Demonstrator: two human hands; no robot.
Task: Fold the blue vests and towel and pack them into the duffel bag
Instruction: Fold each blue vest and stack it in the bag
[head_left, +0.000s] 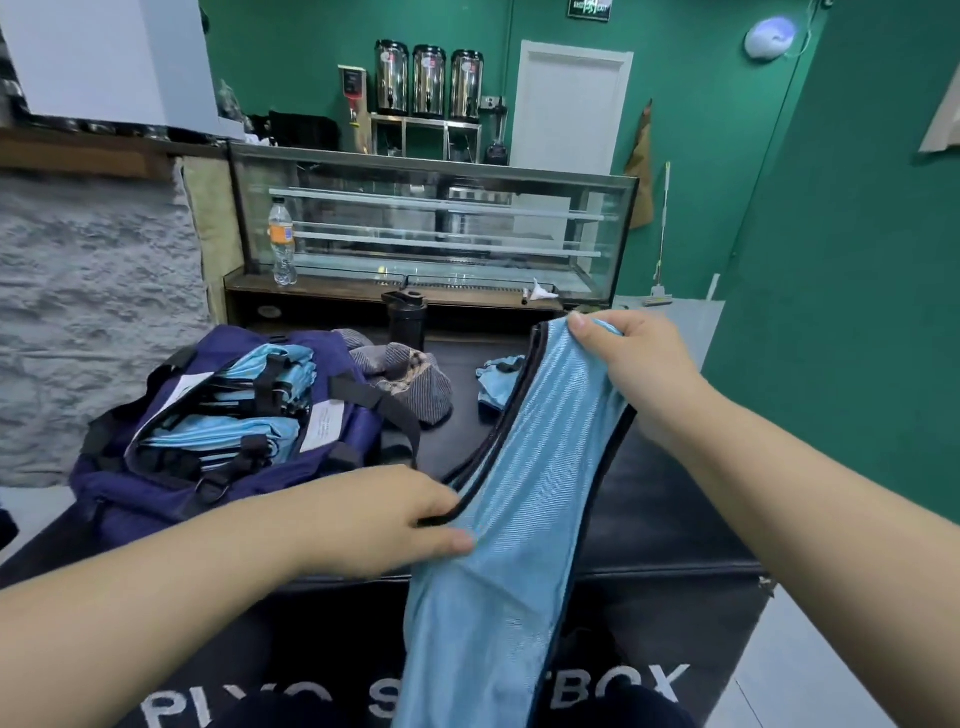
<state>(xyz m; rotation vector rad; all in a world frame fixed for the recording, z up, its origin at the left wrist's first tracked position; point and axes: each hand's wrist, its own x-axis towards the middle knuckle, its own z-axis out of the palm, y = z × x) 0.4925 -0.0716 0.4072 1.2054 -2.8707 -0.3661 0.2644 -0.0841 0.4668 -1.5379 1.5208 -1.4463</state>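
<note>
The person is holding a blue vest (524, 467) up over the black box's (665, 519) near edge. The right hand (623, 358) is pinching its top; the left hand (395, 519) is pinching its black-trimmed side. The open duffel bag (171, 467), with folded vests inside, is sitting at the left edge.

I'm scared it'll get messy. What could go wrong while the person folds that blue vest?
The blue vest hangs long from the right hand and left hand, so its lower end might slip off the black box. The duffel bag already looks full of folded vests; another may not fit neatly.
</note>
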